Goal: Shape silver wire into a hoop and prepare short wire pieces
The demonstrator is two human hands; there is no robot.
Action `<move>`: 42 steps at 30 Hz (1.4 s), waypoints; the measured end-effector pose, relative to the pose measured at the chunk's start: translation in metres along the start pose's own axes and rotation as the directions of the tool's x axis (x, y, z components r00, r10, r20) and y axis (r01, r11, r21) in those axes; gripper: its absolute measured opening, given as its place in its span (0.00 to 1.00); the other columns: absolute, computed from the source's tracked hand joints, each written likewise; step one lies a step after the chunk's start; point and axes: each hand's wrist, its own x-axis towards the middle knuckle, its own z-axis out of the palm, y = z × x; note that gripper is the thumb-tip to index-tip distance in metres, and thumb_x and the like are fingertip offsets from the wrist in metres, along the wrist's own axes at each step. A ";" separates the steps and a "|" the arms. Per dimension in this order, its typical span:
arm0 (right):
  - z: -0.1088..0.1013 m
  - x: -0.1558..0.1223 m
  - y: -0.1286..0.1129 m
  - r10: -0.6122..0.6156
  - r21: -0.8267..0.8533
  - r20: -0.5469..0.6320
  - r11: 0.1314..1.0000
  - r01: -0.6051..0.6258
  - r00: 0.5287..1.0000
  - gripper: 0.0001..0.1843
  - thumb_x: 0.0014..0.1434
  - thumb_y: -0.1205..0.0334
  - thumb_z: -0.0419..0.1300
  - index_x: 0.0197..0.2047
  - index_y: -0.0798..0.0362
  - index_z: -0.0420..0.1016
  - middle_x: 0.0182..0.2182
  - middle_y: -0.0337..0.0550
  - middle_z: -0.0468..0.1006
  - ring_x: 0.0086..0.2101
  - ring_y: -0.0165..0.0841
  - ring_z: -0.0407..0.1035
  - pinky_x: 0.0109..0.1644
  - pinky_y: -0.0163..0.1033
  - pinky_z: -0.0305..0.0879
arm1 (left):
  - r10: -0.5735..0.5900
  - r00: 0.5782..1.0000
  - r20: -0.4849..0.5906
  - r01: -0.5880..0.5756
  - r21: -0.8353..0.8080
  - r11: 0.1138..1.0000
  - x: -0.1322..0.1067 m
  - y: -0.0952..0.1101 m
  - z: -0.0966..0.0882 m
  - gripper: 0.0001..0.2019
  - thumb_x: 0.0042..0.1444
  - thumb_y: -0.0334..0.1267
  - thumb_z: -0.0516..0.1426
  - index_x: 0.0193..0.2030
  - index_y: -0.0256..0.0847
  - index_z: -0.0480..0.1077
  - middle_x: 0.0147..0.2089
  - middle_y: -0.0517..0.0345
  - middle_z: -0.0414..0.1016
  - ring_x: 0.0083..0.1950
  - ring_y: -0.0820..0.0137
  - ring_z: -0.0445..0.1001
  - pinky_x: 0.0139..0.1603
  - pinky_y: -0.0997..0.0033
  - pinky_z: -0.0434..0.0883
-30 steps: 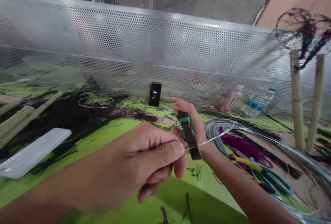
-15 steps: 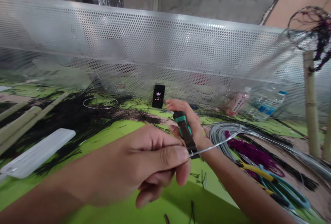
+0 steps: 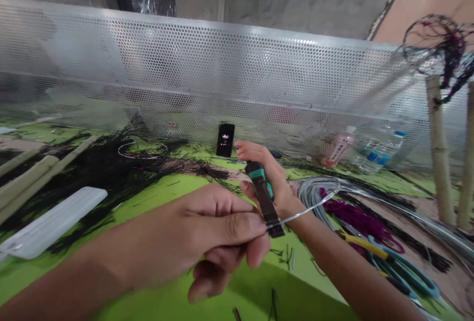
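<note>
The thin silver wire [image 3: 307,211] is stretched in the air above the lime-green table [image 3: 155,192], its near end pinched between the thumb and forefinger of the left hand [image 3: 207,234], whose other fingers curl loosely beneath. Just beside that pinch, the dark head of the green-and-black-handled cutting pliers [image 3: 263,197] meets the wire, with the right hand [image 3: 272,178] wrapped closed around the handle. The wire arcs right to a grey wire coil [image 3: 314,190] on the table, near teal-handled scissors [image 3: 403,271].

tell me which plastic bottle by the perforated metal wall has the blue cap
The clear bottle on the right; the small pink bottle beside it has a white cap.
</note>
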 end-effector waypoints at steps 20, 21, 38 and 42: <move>0.003 -0.010 -0.018 0.167 -0.096 -0.008 0.981 -0.167 0.986 0.21 0.58 0.43 0.58 0.49 0.48 0.70 0.42 0.48 0.79 0.41 0.45 0.76 0.46 0.53 0.75 | 0.122 0.992 -0.010 -0.122 0.025 0.992 0.001 -0.003 -0.006 0.21 0.67 0.56 0.61 0.32 0.40 0.70 0.18 0.72 0.49 0.17 0.80 0.58 0.18 0.86 0.64; 0.004 -0.011 -0.018 0.173 -0.091 -0.012 0.981 -0.173 0.985 0.22 0.56 0.43 0.58 0.49 0.48 0.70 0.41 0.48 0.79 0.40 0.45 0.75 0.45 0.53 0.75 | 0.138 0.990 -0.022 -0.137 0.040 0.990 0.001 -0.004 -0.005 0.21 0.68 0.55 0.60 0.32 0.40 0.70 0.18 0.72 0.50 0.17 0.80 0.58 0.18 0.85 0.65; 0.010 -0.038 -0.098 0.490 -0.045 -0.084 0.868 -0.495 0.867 0.06 0.53 0.64 0.55 0.33 0.47 0.59 0.26 0.34 0.64 0.26 0.31 0.60 0.29 0.40 0.59 | 0.415 0.883 -0.219 -0.195 0.632 0.750 -0.009 -0.008 0.010 0.19 0.72 0.46 0.53 0.29 0.42 0.68 0.22 0.65 0.67 0.22 0.76 0.64 0.21 0.76 0.58; 0.006 -0.046 -0.120 0.557 -0.046 -0.075 0.827 -0.561 0.827 0.05 0.55 0.66 0.54 0.34 0.48 0.61 0.26 0.33 0.64 0.25 0.30 0.60 0.29 0.38 0.58 | 0.461 0.864 -0.201 -0.190 0.718 0.669 -0.009 -0.009 0.017 0.23 0.73 0.46 0.49 0.25 0.42 0.63 0.21 0.66 0.62 0.21 0.77 0.62 0.21 0.76 0.55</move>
